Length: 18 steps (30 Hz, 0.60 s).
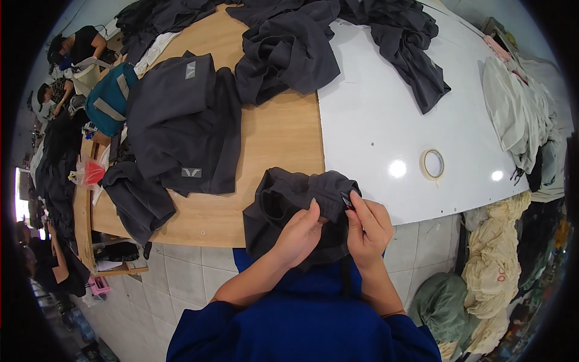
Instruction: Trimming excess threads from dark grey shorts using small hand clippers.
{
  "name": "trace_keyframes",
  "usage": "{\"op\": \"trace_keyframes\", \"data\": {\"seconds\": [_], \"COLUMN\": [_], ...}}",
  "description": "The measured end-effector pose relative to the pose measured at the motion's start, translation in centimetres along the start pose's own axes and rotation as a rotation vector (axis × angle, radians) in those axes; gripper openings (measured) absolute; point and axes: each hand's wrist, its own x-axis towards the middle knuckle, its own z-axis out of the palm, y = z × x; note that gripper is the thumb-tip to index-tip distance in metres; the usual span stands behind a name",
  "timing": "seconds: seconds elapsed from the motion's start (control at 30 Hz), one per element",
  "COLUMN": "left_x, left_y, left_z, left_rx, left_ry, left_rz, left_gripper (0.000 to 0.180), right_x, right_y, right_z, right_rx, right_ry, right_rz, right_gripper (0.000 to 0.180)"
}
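A dark grey garment (274,181) lies bunched at the table's front edge, partly hanging toward my body, with a thick stitched band along its upper side. My left hand (300,235) grips this band from the left, thumb on top. At the band's right end my right hand (369,230) pinches the cloth between thumb and fingers. Beside the right fingertips shows a small black and red piece (348,201), too small to make out. The fingers beneath the cloth are hidden.
Left on the wooden table (280,139) lies a stack of dark grey garments (175,120). More dark garments (289,48) are heaped at the back. A tape roll (432,164) rests on the white board (374,114). Cream cloth bundles (491,259) stand at right; co-workers sit far left.
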Motion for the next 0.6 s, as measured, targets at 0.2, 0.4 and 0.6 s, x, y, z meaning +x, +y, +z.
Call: {"op": "trace_keyframes", "data": {"seconds": [0.2, 0.4, 0.6], "left_x": [-0.1, 0.6, 1.3], "left_y": [0.6, 5.8, 6.9], "left_z": [-0.2, -4.6, -8.2], "left_rx": [-0.062, 0.395, 1.555], "left_ry": [0.012, 0.285, 0.726], "left_rz": [-0.024, 0.001, 0.720], "left_gripper": [0.046, 0.035, 0.026], "right_x": [-0.1, -1.3, -3.8], "right_y": [-0.1, 2.3, 3.8], "right_z": [-0.4, -0.7, 0.6], "right_rx": [0.098, 0.583, 0.534], "right_ry": [-0.043, 0.018, -0.236], "right_rz": [0.129, 0.615, 0.755], "right_gripper": [0.030, 0.034, 0.035]}}
